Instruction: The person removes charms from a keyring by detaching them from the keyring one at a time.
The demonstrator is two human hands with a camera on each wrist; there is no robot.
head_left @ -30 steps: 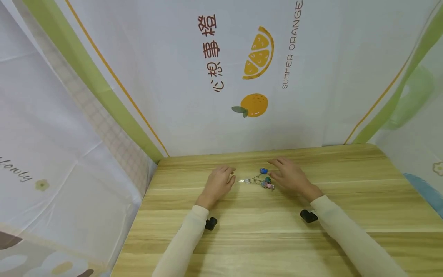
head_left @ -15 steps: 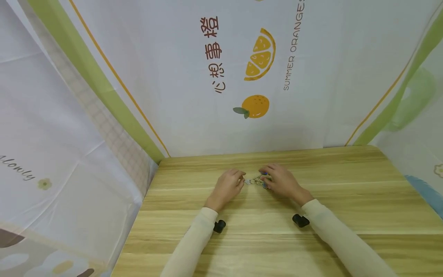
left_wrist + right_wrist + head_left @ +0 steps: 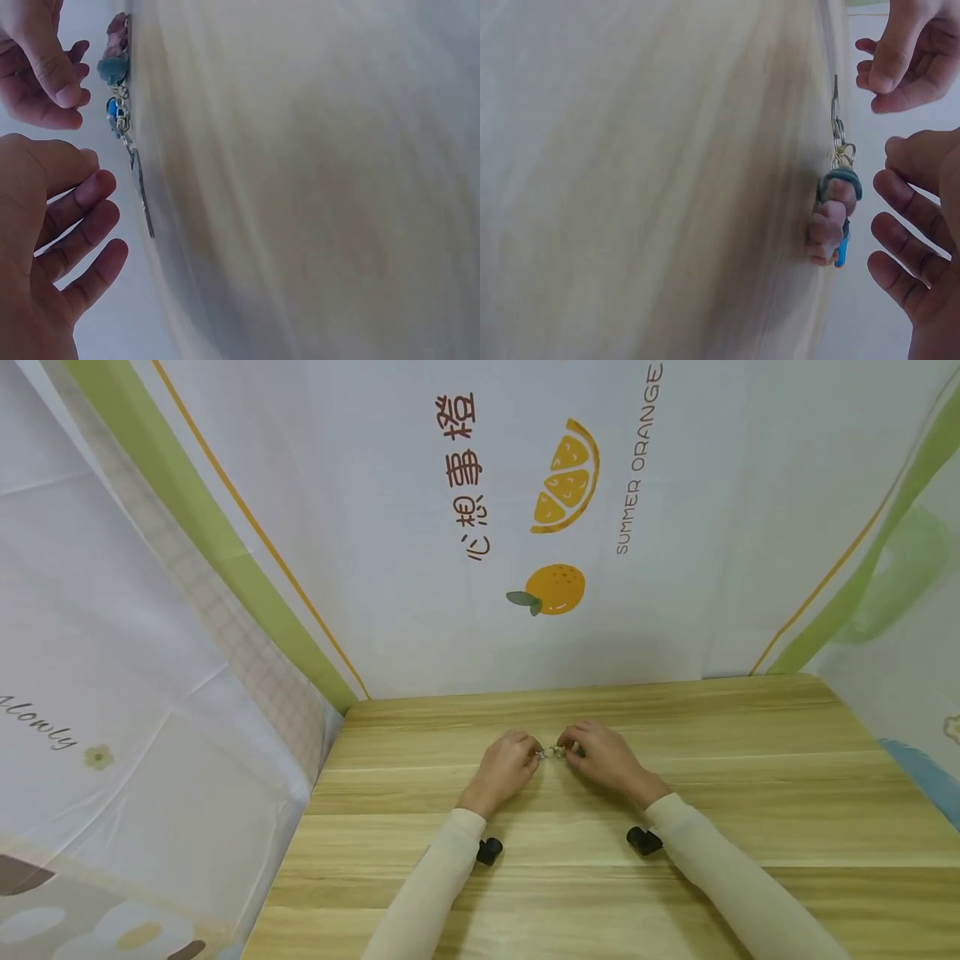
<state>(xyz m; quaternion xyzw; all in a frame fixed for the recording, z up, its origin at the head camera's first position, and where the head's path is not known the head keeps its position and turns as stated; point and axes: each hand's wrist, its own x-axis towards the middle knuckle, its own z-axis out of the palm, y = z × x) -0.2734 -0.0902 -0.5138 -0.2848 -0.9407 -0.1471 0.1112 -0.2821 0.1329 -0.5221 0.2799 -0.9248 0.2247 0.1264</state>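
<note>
A keychain lies on the wooden table between both hands, its metal rings (image 3: 551, 752) showing in the head view. Its flat silver key (image 3: 144, 199) points toward the left hand. At its other end are a teal charm (image 3: 112, 69), a knobbly pink charm (image 3: 827, 225) and a blue piece (image 3: 841, 253), largely covered by the right hand in the head view. The left hand (image 3: 506, 768) hovers over the key end, fingers loosely bent. Over the charms is the right hand (image 3: 606, 758), fingers relaxed too. Both wrist views show a gap between fingertips and keychain.
The wooden table (image 3: 570, 893) ends at a white cloth backdrop (image 3: 375, 568) printed with oranges. Another printed cloth (image 3: 150, 693) hangs along the left side. Black wrist-camera mounts (image 3: 489, 850) stick out under both sleeves.
Both hands have moved inward toward each other over the keychain. The right hand now covers the charms and the left the key in the head view, while the keychain stays in place.
</note>
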